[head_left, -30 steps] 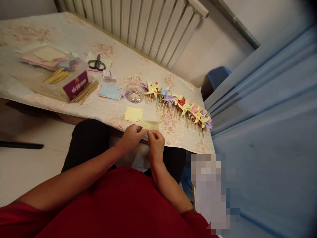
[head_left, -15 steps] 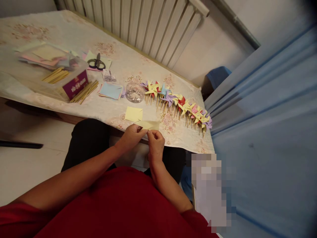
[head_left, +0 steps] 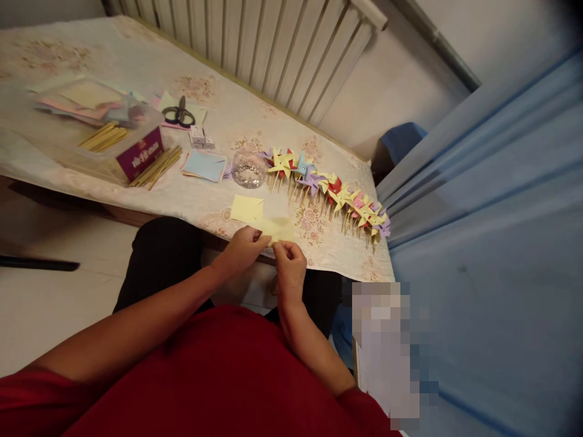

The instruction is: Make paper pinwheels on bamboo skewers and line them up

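Tablecloth [head_left: 191, 200]; hands [head_left: 243, 250] [head_left: 291, 267] pinched on paper [head_left: 280, 227]

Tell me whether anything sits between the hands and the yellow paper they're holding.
Nothing visible does: the left hand and right hand pinch the yellow paper directly, and another yellow sheet lies beyond the left hand.

Dim light leaves deep shadow beneath the counter [head_left: 337, 249] left of the left hand [head_left: 241, 249], a pixelated patch [head_left: 387, 358] lies right of the right hand [head_left: 291, 265], and yellow paper [head_left: 283, 229] just beyond both looks blurred.
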Available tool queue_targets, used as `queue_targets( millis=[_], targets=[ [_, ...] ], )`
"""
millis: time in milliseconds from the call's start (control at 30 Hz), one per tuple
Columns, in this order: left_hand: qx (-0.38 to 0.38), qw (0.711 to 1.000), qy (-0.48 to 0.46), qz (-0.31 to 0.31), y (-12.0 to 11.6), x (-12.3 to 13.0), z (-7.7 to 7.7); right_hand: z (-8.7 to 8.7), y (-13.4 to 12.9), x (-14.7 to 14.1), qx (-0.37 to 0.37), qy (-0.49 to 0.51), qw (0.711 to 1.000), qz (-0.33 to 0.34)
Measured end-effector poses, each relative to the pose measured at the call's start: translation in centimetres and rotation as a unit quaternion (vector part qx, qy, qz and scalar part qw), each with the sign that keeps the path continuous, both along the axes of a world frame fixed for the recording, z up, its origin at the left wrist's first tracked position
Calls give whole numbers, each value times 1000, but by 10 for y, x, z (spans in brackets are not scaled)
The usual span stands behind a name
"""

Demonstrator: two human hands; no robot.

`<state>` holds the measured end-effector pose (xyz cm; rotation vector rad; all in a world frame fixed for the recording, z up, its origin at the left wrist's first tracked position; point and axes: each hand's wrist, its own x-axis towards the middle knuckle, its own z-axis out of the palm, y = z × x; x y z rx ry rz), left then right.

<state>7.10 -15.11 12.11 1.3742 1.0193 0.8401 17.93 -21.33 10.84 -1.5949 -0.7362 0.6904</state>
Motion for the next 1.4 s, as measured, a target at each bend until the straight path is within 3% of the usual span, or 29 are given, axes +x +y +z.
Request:
queue_targets(
  millis=[200,333,433,533,767,1033,1233,1400],
  targets=[
    [-66,996,-40,-54,9,-7,0,11,-10,39,25,-26,998,-48],
    [-103,985,-44,-133,11,-9,7,20,-4,62,-8,39,997,59],
    [-119,978,-24,-169,11,-8,14,20,-1,62,-49,147,973,173],
    [-120,977,-7,-178,10,-8,17,14,1,55,-64,193,952,229],
    [-89,972,55,-210,15,-9,20,8,8,48,-93,145,963,207],
    [-89,963,77,-241,18,-6,23,3,8,53,-98,60,967,229],
    [-159,969,-39,-185,18,-11,6,-1,11,49,-79,83,973,200],
    [-271,931,-191,-149,12,-13,-11,-7,16,45,-25,120,983,138]
  ],
)
